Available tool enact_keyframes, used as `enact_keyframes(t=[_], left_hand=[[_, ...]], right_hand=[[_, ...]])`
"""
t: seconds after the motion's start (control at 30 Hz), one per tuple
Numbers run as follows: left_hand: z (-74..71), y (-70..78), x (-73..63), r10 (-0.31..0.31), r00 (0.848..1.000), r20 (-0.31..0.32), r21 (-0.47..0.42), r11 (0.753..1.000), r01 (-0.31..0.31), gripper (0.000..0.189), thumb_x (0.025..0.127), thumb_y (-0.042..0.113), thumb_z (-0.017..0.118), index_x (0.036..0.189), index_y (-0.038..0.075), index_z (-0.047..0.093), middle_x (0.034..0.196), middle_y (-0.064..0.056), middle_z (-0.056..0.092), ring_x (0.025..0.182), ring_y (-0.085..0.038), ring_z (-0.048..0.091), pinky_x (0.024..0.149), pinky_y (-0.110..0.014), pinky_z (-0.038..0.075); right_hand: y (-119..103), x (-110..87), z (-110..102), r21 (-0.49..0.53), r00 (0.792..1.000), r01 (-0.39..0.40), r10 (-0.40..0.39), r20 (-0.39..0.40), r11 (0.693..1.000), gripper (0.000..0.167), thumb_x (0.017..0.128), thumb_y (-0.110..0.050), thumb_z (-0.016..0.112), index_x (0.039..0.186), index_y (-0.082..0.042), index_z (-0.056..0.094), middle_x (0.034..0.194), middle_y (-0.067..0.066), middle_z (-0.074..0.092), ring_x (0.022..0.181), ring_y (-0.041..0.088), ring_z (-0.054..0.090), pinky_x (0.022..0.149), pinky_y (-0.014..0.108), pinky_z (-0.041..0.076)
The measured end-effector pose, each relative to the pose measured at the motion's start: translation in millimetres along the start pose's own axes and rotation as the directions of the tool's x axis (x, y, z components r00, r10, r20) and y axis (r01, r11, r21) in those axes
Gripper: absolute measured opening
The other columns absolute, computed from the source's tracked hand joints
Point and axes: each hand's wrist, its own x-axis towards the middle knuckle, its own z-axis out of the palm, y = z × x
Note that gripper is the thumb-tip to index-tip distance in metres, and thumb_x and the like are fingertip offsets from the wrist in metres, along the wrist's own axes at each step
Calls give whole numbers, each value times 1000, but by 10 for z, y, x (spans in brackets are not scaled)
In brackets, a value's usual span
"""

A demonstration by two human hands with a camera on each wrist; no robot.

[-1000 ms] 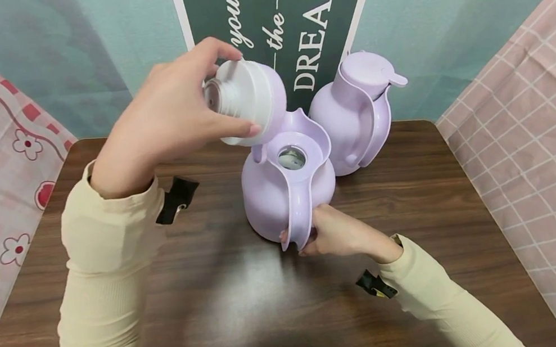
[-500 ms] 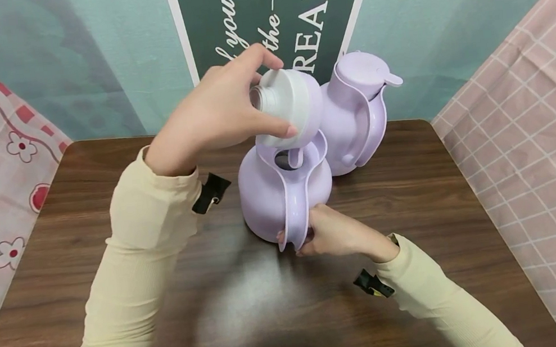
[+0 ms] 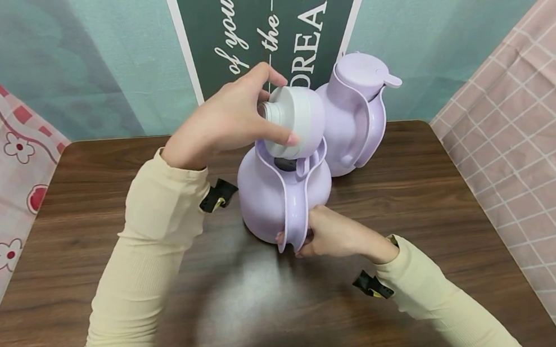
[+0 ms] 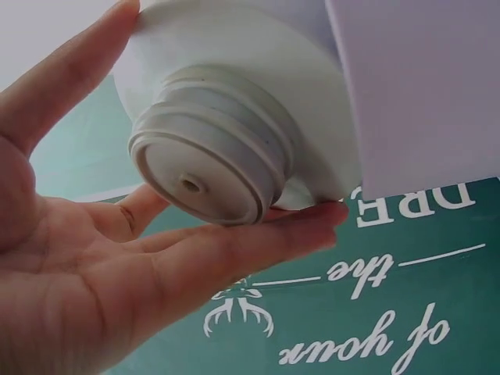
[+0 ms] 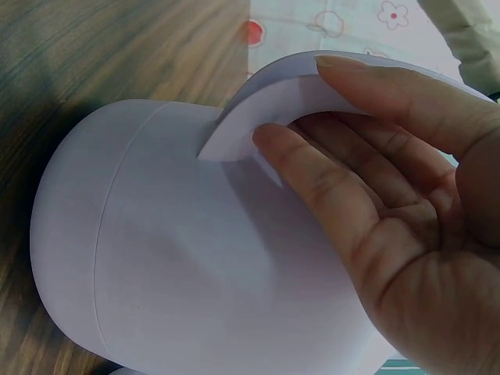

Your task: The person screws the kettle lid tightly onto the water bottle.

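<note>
My left hand [image 3: 231, 113] pinches a lid [image 3: 310, 119] by its white underside, thumb on one side and fingers on the other. The lid is tilted, its threaded white plug [image 4: 211, 148] facing my palm in the left wrist view. It overlaps the mouth of a lilac thermos jug [image 3: 262, 198] in the head view, hiding most of the opening. The jug stands upright on the table, handle toward me. My right hand [image 3: 337, 232] grips the lower part of its handle [image 3: 296, 211]; in the right wrist view the fingers pass behind the handle [image 5: 266, 98], thumb on its outer side.
A second lilac thermos jug [image 3: 349, 121], with its lid on, stands just behind and to the right. Behind both is a dark green lettered panel [image 3: 250, 7] against a teal cloth. Patterned cloths flank the brown wooden table [image 3: 211, 316] left and right.
My left hand has carried the lid rightward and down over the jug's mouth, slowing in the last half second. The right hand and the jug have stayed in place.
</note>
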Motion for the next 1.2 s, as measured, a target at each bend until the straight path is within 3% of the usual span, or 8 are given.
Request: enact_keyframes(t=[0.33, 0.5, 0.67, 0.77, 0.87, 0.97, 1.07, 1.2], left_hand=[[9, -33, 46, -3, 1000, 3, -20, 1000, 3, 68, 69, 21, 79, 124, 15, 39, 123, -9, 52, 108, -14, 50, 88, -28, 39], [9, -60, 44, 14, 1000, 4, -71, 997, -14, 68, 68, 18, 79, 123, 14, 40, 122, -9, 53, 107, -14, 51, 87, -28, 40], [1, -115, 56, 42, 997, 65, -163, 986, -31, 67, 70, 11, 77, 125, 11, 37, 123, -10, 51, 109, -14, 49, 87, -27, 41], [-1, -120, 67, 51, 993, 103, -165, 986, -34, 66, 72, 10, 75, 126, 10, 36, 124, -11, 50, 109, -15, 50, 87, -27, 41], [-4, -100, 78, 39, 993, 114, -117, 993, -26, 67, 72, 13, 74, 128, 11, 37, 124, -11, 49, 108, -16, 50, 87, -27, 41], [-26, -68, 80, 9, 994, 111, 14, 1000, -10, 62, 74, 19, 73, 127, 12, 42, 126, -11, 48, 112, -18, 46, 92, -30, 37], [-52, -56, 87, -5, 993, 117, 147, 989, -13, 58, 76, 25, 71, 126, 12, 47, 128, -11, 47, 116, -21, 43, 95, -33, 33], [-61, -63, 97, -5, 992, 126, 191, 981, -19, 58, 77, 28, 69, 128, 11, 47, 126, -11, 50, 117, -21, 43, 96, -35, 33]], right_hand=[[11, -9, -10, -2, 1000, -1, 1, 4, 1000, 32, 67, 4, 71, 95, -10, 68, 87, -7, 65, 76, 1, 51, 69, 21, 45], [18, -8, -2, 0, 1000, 2, -2, 7, 1000, 31, 67, 4, 71, 95, -10, 68, 88, -4, 66, 76, 1, 52, 69, 21, 45], [0, -4, -4, -6, 1000, -3, 3, 6, 1000, 31, 67, 2, 72, 96, -11, 68, 88, -7, 65, 77, 2, 52, 70, 21, 45], [-6, -3, -5, -12, 1000, -2, 2, 5, 1000, 32, 67, 2, 72, 96, -11, 68, 88, -9, 65, 77, 2, 52, 71, 21, 45], [-7, 1, 0, -9, 1000, -3, 3, 4, 1000, 31, 67, 2, 72, 95, -11, 68, 88, -8, 65, 77, 2, 52, 71, 22, 45], [-9, 4, 4, -6, 1000, -3, 3, 1, 1000, 31, 67, 2, 72, 95, -11, 68, 87, -7, 65, 76, 3, 52, 70, 22, 45], [-10, 2, 3, -5, 1000, -10, 10, 0, 1000, 32, 67, 2, 72, 95, -12, 68, 87, -7, 64, 75, 3, 51, 69, 22, 45], [-8, -3, 2, -4, 1000, -20, 20, 1, 1000, 32, 68, 2, 72, 96, -12, 68, 87, -6, 64, 75, 4, 51, 69, 22, 44]])
